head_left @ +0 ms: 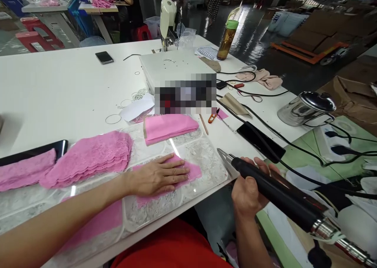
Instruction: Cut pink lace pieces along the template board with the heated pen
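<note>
My left hand (pixel 157 176) lies flat, fingers stretched out, on a pink fabric piece (pixel 193 173) that rests on a clear plastic sheet (pixel 206 158) over white lace at the table's front edge. My right hand (pixel 250 191) is wrapped round the black handle of a hot-cutter tool (pixel 277 191). Its metal tip (pixel 224 155) points left and hovers just right of the pink piece, near the sheet's corner. A cable runs from the tool's back end off to the lower right.
A stack of pink lace pieces (pixel 88 158) and a folded pink pile (pixel 169 127) lie beyond my left hand. Further back are a sewing machine (pixel 168 22), a bottle (pixel 227 40), phones (pixel 259 141), orange snips (pixel 212 117), cables and a steel pot (pixel 306 109). Other people work at far tables.
</note>
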